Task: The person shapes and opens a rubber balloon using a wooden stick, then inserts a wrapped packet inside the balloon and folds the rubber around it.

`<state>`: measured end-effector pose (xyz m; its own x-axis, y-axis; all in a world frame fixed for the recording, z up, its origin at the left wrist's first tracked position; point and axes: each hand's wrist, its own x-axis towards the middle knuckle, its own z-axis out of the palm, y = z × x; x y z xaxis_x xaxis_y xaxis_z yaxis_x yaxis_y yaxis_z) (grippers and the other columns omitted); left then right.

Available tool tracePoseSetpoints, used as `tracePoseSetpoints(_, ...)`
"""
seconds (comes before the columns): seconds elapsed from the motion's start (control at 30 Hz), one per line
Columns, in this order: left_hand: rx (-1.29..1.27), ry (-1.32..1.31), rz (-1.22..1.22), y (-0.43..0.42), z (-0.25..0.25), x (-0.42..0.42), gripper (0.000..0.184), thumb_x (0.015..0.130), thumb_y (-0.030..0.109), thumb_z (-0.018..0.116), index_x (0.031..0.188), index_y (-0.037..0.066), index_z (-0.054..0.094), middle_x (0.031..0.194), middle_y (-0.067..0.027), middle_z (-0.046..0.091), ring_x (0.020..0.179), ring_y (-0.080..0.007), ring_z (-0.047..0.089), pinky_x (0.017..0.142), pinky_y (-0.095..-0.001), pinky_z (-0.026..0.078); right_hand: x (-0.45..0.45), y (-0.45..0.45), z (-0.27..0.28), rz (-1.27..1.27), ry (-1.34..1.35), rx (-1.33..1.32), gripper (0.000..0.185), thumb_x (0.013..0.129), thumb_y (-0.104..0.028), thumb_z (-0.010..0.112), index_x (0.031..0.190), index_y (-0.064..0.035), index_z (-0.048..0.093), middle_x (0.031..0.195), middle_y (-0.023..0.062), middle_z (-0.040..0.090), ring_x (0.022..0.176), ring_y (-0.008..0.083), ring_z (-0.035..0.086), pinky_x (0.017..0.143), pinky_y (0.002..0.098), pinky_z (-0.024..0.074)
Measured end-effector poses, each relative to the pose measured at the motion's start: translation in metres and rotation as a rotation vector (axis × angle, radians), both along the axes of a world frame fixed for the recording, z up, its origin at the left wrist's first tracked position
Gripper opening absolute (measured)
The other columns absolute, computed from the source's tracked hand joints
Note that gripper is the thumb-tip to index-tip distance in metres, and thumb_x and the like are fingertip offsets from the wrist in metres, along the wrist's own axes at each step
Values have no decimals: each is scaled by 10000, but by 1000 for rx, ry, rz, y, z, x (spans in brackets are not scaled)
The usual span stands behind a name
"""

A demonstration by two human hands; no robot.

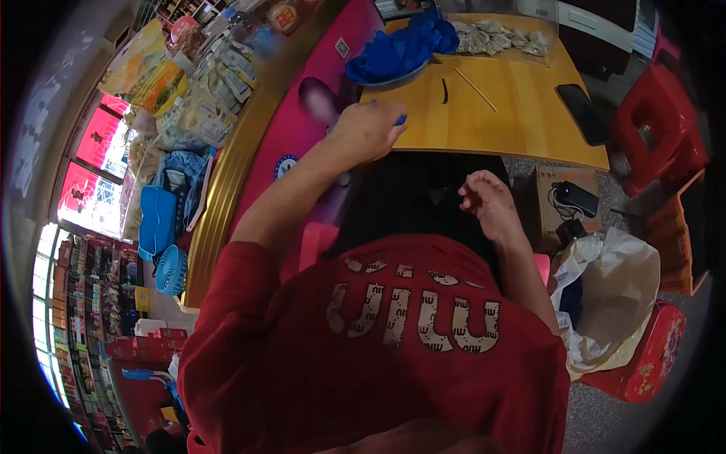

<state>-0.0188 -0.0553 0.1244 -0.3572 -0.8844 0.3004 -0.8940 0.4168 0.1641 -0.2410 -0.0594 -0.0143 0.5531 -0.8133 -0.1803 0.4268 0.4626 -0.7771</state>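
Observation:
My left hand (pixel 367 130) is closed at the near left edge of the yellow table, with bits of a small blue piece (pixel 401 119) showing between its fingers. Most of that piece is hidden by the hand. Just beyond it, a heap of blue pieces (pixel 404 49), thin and crumpled, fills a shallow dish (pixel 412 78). My right hand (pixel 491 203) hovers above my dark lap, below the table edge. Its fingers are loosely curled and apart, and I see nothing in them. A thin wooden stick (pixel 476 90) and a short black strip (pixel 445 91) lie on the tabletop.
Beige crumpled pieces (pixel 499 38) lie at the table's back. A black phone (pixel 581 112) rests by its right edge. On the right are a red stool (pixel 658 125), a cardboard box (pixel 548 204) and a lined bag (pixel 612 295). A gold-edged counter (pixel 227 197) runs along the left.

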Motion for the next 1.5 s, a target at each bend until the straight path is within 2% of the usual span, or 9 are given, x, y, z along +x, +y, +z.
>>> tracePoseSetpoints(0.03, 73, 192, 120, 5, -5, -6, 156, 765, 150, 523, 877, 57, 468, 682, -47, 503, 614, -108, 507, 493, -206, 406, -1, 1, -1, 15, -3, -2, 78, 776, -160, 490, 765, -86, 469, 670, 35, 503, 529, 97, 448, 528, 239, 398)
tracePoseSetpoints(0.07, 336, 751, 223, 12, -2, -15, 172, 772, 178, 534, 874, 59, 462, 700, -35, 512, 610, -100, 512, 484, -191, 404, -1, 1, -2, 13, -34, -44, 140, 795, -193, 472, 834, -61, 496, 718, 39, 534, 546, 94, 482, 534, 218, 412)
tracePoseSetpoints(0.1, 359, 748, 223, 18, -9, -19, 172, 772, 178, 534, 874, 59, 462, 700, -35, 512, 610, -100, 512, 484, -191, 404, 0, 4, -2, 5, -33, -23, 140, 795, -193, 472, 834, -61, 496, 718, 39, 534, 546, 94, 482, 534, 218, 412)
tracePoseSetpoints(0.2, 533, 1299, 136, 30, -31, -31, 189, 775, 223, 538, 853, 82, 439, 749, -7, 498, 620, -79, 490, 500, -178, 372, 4, 8, 13, 24, -143, -50, 337, 838, -294, 397, 1042, -32, 453, 914, 78, 532, 725, 139, 523, 673, 276, 436)
tracePoseSetpoints(0.3, 591, 1367, 124, 41, -52, -40, 172, 777, 219, 538, 847, 94, 443, 773, -4, 493, 658, -75, 478, 519, -181, 376, 4, 12, 14, 105, -356, 45, 363, 842, -303, 382, 1059, -17, 429, 964, 84, 514, 754, 148, 527, 699, 282, 434)
tracePoseSetpoints(0.73, 786, 1405, 87, 50, -65, -48, 288, 750, 130, 565, 998, 41, 447, 904, -32, 493, 809, -105, 485, 699, -236, 423, 4, 18, 23, -4, -226, -184, 209, 730, -81, 569, 918, -27, 499, 775, 6, 503, 685, 85, 484, 645, 195, 407)
tracePoseSetpoints(1.0, 864, 1277, 101, 55, -64, -51, 305, 699, 114, 625, 952, 18, 484, 826, -35, 516, 710, -98, 507, 621, -207, 447, 2, 21, 24, -10, 10, -407, 150, 772, -114, 497, 894, -29, 505, 734, -3, 496, 667, 72, 456, 627, 193, 381)
tracePoseSetpoints(1.33, 883, 1224, 197, 57, -75, -61, 253, 706, 125, 617, 905, 35, 491, 754, -28, 524, 604, -83, 504, 560, -201, 445, 4, 16, 22, -114, -89, -182, 118, 770, -157, 535, 766, -42, 512, 662, -12, 486, 596, 46, 427, 546, 181, 362)
tracePoseSetpoints(1.5, 960, 1183, 155, 61, -81, -62, 315, 721, 133, 606, 982, 20, 469, 794, -53, 522, 641, -103, 517, 577, -205, 449, 3, 19, 21, -78, 111, -548, 126, 756, -137, 548, 780, -17, 518, 677, -8, 500, 628, 49, 443, 574, 179, 373)
